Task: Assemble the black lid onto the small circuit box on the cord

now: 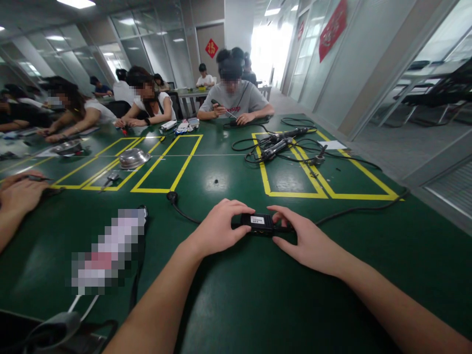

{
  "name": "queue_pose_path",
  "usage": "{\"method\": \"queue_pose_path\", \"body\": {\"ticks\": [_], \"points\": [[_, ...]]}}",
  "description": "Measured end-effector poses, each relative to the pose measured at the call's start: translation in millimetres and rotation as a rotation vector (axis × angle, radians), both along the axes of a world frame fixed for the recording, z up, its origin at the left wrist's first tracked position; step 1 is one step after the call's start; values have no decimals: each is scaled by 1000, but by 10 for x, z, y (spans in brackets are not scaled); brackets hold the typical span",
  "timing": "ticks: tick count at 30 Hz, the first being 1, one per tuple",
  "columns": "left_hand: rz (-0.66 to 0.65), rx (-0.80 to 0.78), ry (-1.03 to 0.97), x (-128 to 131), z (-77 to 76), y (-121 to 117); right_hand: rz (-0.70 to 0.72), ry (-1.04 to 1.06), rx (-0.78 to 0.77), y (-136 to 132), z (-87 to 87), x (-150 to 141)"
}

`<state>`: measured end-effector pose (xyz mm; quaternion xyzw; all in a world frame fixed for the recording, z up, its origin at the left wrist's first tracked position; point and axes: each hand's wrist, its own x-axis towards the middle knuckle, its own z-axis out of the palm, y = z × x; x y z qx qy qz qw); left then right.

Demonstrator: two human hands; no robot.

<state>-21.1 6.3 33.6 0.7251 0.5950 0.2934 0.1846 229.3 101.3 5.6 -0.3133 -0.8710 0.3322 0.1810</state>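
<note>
A small black box-shaped cable unit (pixel 257 223) with a white printed label lies in front of me on the green table. Dark cable runs out from both of its ends. My left hand (pixel 223 226) has thumb and fingers closed around the box's left end. At the other end, my right hand (pixel 308 238) is curved with thumb and fingertips apart, close to the box's corners and around the cable. Whether those fingertips touch it is hard to tell. The left cable ends in a black plug (pixel 171 197).
Yellow tape (pixel 295 194) marks rectangles on the table (pixel 236 305). Black electric screwdrivers (pixel 276 147) and tangled cables lie beyond my right hand. A metal bowl (pixel 134 158) and a blurred-out object (pixel 110 248) are to the left. A co-worker's hand (pixel 24 194) rests far left; several people sit opposite.
</note>
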Motion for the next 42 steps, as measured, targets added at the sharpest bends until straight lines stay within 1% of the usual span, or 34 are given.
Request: {"method": "queue_pose_path", "body": {"ticks": [4, 11, 17, 23, 27, 32, 34, 35, 37, 39, 40, 42], "points": [[-30, -49, 62, 29, -16, -5, 6, 20, 5, 10, -21, 0], [-18, -72, 95, 55, -67, 7, -17, 34, 12, 17, -89, -42], [12, -87, 130, 89, -102, 27, 2, 50, 18, 47, -88, -45], [33, -107, 96, 84, -110, 50, -1, 32, 18, 77, -85, -42], [34, -104, 71, 77, -133, 64, -15, 7, 61, 47, -105, -47], [22, -120, 17, 74, -148, 79, -16, 10, 167, 36, -163, -65], [20, -116, 11, 74, -147, 80, -36, 50, 206, 13, -120, -92], [20, -112, 11, 74, -148, 80, -47, 85, 226, -20, -68, -105], [22, -106, 11, 76, -150, 81, -58, 184, 265, -154, 87, -112], [16, -108, 1, 78, -157, 84, -11, 335, 284, -391, 263, -63], [12, -113, -8, 80, -161, 86, 34, 407, 252, -541, 334, -8], [7, -124, -22, 82, -167, 92, 167, 512, 98, -863, 409, 157]]}}
